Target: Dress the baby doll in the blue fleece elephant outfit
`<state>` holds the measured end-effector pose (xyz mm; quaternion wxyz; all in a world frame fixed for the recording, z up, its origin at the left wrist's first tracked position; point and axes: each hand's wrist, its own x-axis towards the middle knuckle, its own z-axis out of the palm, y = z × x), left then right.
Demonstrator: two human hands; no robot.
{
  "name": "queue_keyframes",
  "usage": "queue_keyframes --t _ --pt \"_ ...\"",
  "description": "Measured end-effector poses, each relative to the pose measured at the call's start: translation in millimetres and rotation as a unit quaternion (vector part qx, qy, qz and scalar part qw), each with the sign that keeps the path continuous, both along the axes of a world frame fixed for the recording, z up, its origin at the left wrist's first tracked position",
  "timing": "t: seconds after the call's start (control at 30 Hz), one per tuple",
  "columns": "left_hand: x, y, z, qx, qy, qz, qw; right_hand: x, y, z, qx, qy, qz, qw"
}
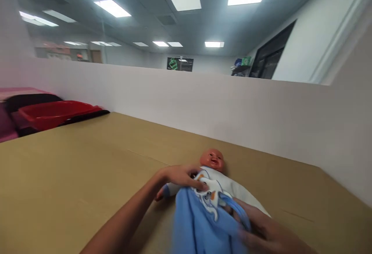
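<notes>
A baby doll [214, 160] lies face up on a tan tabletop [87, 169] as a person's left hand [183, 176] rests on the printed front of its blue garment [194, 223], any pinch impossible to tell, while the blurred right hand [258, 225] holds the garment's looped edge.

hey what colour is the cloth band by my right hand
The cloth band is blue, best seen in the head view.

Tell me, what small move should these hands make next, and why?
Perhaps the right hand should ease the blue loop toward the doll's head: the loop sits below it, by that hand, while the left hand touches the clothing's patterned front.
</notes>
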<state>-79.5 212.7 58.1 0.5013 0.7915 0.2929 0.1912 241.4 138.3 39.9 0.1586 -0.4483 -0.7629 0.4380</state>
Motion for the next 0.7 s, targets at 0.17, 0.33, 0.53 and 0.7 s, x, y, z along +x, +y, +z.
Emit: queue_keyframes --t 0.17,0.33,0.53,0.7 --pt "10 -18 6.5 -0.019 -0.052 0.011 0.998 -31 -1 10.4 -0.004 0.102 -0.068 0.992" --pt "19 -27 9.5 -0.065 0.035 -0.086 0.994 -32 1 1.1 0.048 0.096 -0.157 0.982" --pt "16 -27 7.8 -0.07 0.007 -0.082 0.994 -15 -6 29.1 0.039 -0.092 0.048 0.994" --pt "29 -39 -2.8 -0.132 -0.061 -0.015 0.989 -15 -9 23.6 -0.06 0.102 0.046 0.992"
